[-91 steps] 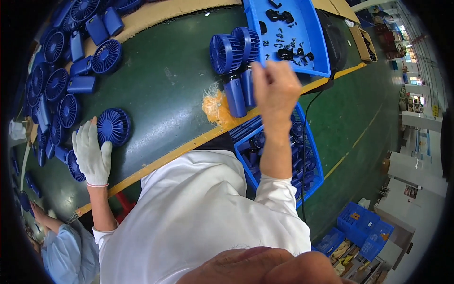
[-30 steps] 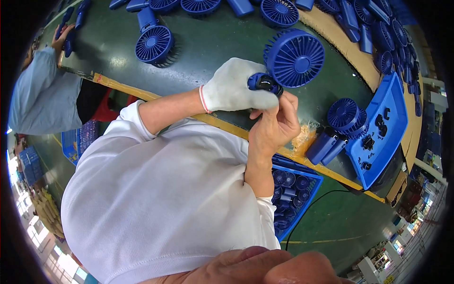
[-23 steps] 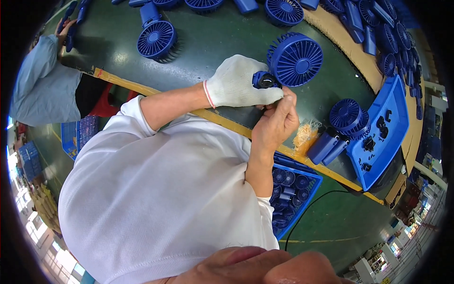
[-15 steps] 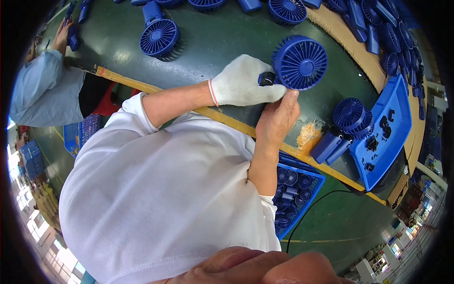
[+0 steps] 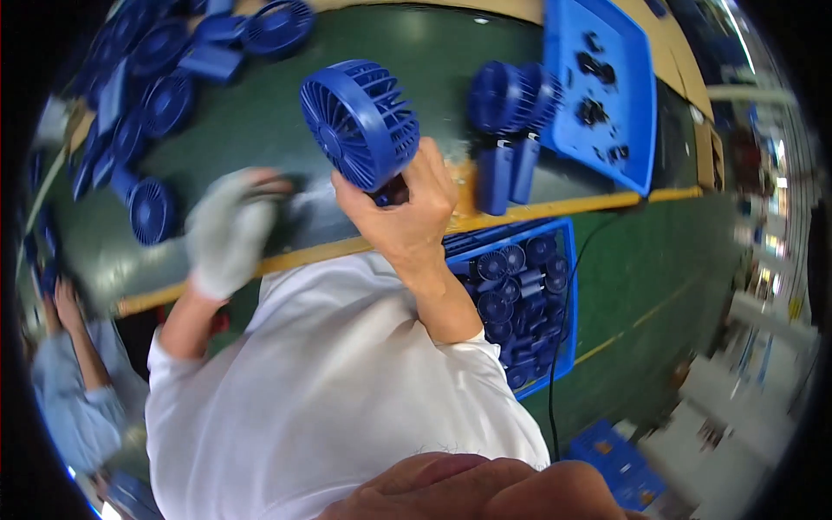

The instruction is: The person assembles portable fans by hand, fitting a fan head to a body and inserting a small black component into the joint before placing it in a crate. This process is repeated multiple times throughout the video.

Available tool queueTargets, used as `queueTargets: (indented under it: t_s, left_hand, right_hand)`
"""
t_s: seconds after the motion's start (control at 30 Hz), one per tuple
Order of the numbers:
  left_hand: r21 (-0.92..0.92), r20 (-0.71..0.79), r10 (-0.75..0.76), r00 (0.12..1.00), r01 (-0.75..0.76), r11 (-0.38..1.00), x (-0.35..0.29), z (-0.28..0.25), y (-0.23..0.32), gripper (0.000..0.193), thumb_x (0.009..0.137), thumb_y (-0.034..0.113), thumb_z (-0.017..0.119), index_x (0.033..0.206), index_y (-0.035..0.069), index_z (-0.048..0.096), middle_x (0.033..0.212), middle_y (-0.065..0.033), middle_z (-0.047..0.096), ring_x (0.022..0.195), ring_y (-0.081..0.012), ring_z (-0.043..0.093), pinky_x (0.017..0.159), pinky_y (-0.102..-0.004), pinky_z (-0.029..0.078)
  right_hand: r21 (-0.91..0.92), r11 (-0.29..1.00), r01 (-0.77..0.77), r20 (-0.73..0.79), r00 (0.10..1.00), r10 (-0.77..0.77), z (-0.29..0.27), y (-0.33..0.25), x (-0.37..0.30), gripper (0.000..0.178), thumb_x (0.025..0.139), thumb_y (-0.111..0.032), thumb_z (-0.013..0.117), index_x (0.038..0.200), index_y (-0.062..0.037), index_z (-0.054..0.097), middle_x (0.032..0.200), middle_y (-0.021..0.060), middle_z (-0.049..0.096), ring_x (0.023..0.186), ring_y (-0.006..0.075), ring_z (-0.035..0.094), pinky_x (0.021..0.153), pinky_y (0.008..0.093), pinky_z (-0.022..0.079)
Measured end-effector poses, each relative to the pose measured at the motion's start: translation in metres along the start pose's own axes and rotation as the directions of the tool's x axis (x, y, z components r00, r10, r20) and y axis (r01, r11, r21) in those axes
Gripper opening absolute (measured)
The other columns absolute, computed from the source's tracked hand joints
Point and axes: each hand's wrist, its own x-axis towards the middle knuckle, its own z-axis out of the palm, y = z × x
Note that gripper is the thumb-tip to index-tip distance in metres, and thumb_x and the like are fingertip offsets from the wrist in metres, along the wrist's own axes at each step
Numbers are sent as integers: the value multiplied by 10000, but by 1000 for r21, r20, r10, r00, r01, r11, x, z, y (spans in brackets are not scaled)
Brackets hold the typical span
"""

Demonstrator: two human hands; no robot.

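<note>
My right hand, bare, is closed around the lower part of a blue handheld fan. The fan's round slatted head tilts up above my fingers; most of its handle is hidden in my grip. Over the front edge of the table, my left hand in a white knit glove is apart from the fan. Motion smears its fingers, so their pose is unclear. To the right, two more blue fans lie side by side with their handles toward me.
A blue tray with small black parts sits at the table's right. Many blue fans pile up on the left. Below the yellow table edge stands a blue crate full of fans. A co-worker's hand is at far left.
The view has turned. My left hand has let go of the fan and moved left, away from it. The fan is now in my right hand, its head tilted to the left.
</note>
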Motion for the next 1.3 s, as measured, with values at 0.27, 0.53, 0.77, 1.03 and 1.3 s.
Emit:
queueTargets:
  t_s: [0.27,0.53,0.77,1.03,1.3]
  left_hand:
    - [922,-46,221,974,-43,384,-41,-205,-133,354,918,28,512,1271,36,546,1219,-158,599,1137,-324,558,972,-387,438]
    - [864,263,34,964,-252,435,1,-119,-63,643,717,157,653,1332,64,493,1418,-144,439,1341,-375,360,1116,-452,290]
    - [585,445,102,890,-375,720,25,-61,-49,869,810,732,415,1191,-39,537,1000,-196,544,906,-372,536,771,-454,428]
    - [577,351,543,762,-633,516,58,9,-6,501,593,415,796,847,54,560,777,-101,516,709,-293,522,613,-392,426]
    - [563,249,295,923,-385,731,46,15,12,437,567,219,828,866,20,579,826,-140,586,759,-338,595,636,-410,482]
  right_hand:
    - [-579,799,-163,-62,986,156,-38,19,24,341,717,-157,785,930,-12,562,892,136,517,723,294,630,571,370,504]
    - [-545,838,-20,-158,984,-79,-107,40,58,148,762,-103,733,853,-47,630,792,103,572,704,290,609,573,379,486]
    - [-768,619,161,205,979,-1,-164,157,142,163,775,-184,695,832,-32,708,927,152,657,866,357,650,761,451,537]
    - [-826,545,145,265,953,148,-153,181,161,104,713,-36,629,785,11,687,924,197,672,870,376,662,744,470,548]
    - [-118,988,-102,-186,979,79,-149,91,123,224,760,-144,734,909,20,702,771,84,668,670,111,603,616,255,484]
